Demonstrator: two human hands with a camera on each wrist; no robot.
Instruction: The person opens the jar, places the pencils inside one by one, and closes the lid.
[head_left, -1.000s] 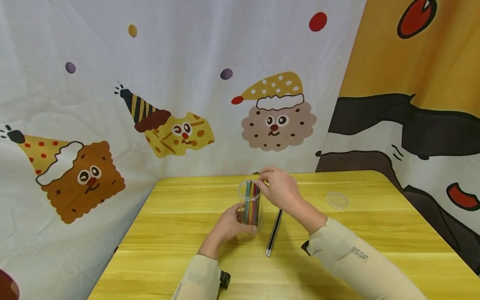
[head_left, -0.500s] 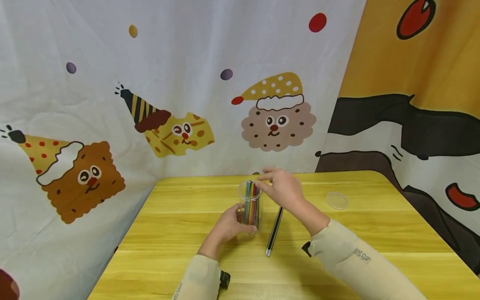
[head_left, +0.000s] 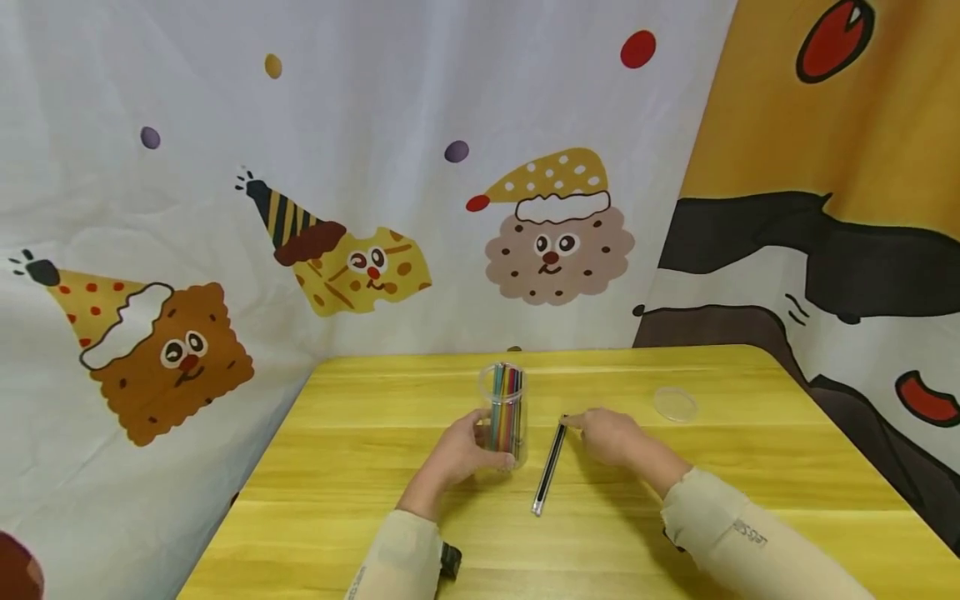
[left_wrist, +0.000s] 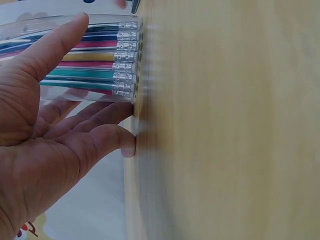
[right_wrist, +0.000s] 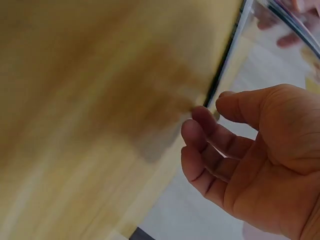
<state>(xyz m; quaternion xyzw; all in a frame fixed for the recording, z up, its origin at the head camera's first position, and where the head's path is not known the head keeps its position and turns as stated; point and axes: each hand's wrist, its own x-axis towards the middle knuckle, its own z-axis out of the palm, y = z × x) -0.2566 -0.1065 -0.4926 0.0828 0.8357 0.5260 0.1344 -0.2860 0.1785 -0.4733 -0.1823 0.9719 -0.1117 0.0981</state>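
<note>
A clear plastic cup [head_left: 492, 417] stands upright on the table, holding several coloured pencils [head_left: 506, 400]. My left hand [head_left: 462, 448] grips the cup low down, the thumb across its near side. In the left wrist view the pencils' metal ferrules [left_wrist: 126, 56] sit at the cup's bottom. A black pencil [head_left: 552, 462] with a silvery eraser end lies right of the cup, that end toward me. My right hand [head_left: 611, 435] pinches its far tip between thumb and index finger; in the right wrist view the other fingers [right_wrist: 205, 172] curl loosely beside it.
A round clear lid [head_left: 676, 404] lies flat on the yellow wood-grain table [head_left: 360, 500], to the right and further back. A printed curtain [head_left: 420, 100] with cartoon biscuits hangs directly behind the table's far edge.
My right hand has come away from the cup's rim and moved down and right to the black pencil's far tip. The left hand keeps its grip on the cup.
</note>
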